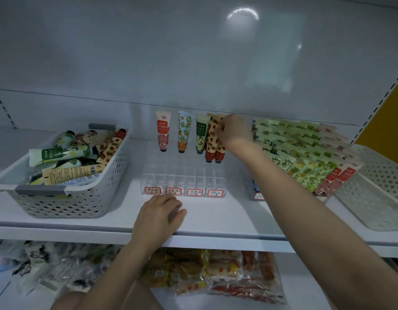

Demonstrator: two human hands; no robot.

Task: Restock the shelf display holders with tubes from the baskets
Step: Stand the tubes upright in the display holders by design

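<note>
Pinching the flat crimped top of a strawberry-print tube [211,140] between the curled fingertips of the right hand [232,129]. Standing cap-down and near upright at the back right corner of the clear acrylic holder [182,175], mid-shelf. Tan body strewn with red berries, red band low down, dark cap at the bottom. Touching a second strawberry tube [221,152] just to its right.

Sharing the back row, from the left and set apart: a pink flower tube [163,133], a pale blue citrus tube [184,132], a green-and-cream tube [202,133], all cap-down. Along the holder's front, four red-bordered handwritten labels [173,191].

Resting on the white shelf [216,218] just before those labels, the left hand [161,214], fingers loosely curled, holding nothing.

To the left, a grey perforated basket [66,204] heaped with jumbled tubes lying every way. To the right, a second holder packed with green, yellow and red tubes [305,157] leaning in rows. At the far right edge, a pale perforated basket [377,198]. Below the shelf, bagged goods [216,271] in clear wrap.
</note>
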